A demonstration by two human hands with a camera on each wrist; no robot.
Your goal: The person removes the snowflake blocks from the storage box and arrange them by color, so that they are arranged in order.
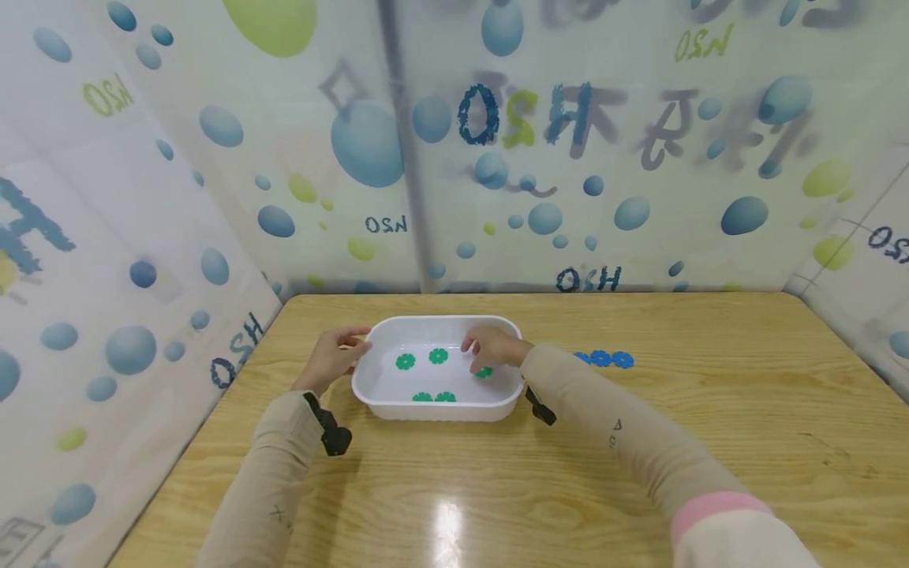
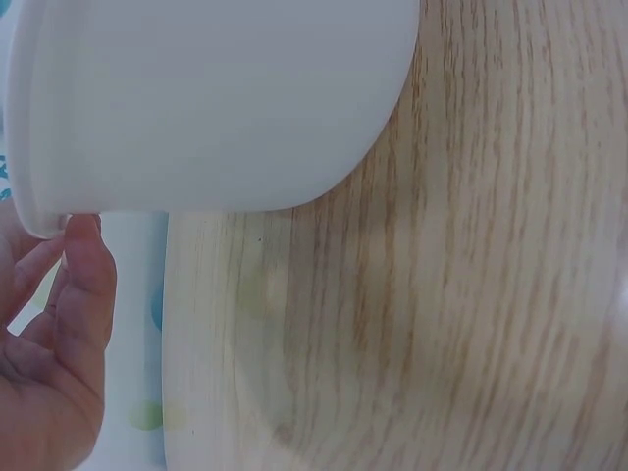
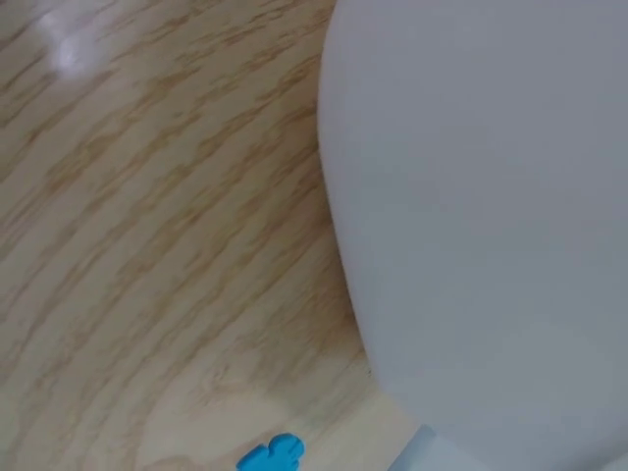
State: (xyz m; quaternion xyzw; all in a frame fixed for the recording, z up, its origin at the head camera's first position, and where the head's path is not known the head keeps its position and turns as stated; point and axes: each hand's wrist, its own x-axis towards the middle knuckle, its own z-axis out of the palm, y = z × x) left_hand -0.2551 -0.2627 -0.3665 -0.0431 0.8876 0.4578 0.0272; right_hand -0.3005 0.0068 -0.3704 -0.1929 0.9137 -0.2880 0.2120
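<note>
A white plastic basin stands on the table with several flat green flower-shaped pieces spread over its floor. At its left end, my left hand holds the rim between thumb and fingers; the left wrist view shows the fingertips right at the lip. My right hand reaches over the right side into the basin, fingers bent downward with thumb and forefinger apart. Just below its thumb lies a green flower-shaped piece, partly covered by the hand. The right wrist view shows only the basin's outer wall, with the right hand hidden.
Blue flower-shaped pieces lie in a row on the wooden table right of the basin, partly behind the right sleeve. One blue piece shows in the right wrist view. A printed curtain hangs along the table's back edge.
</note>
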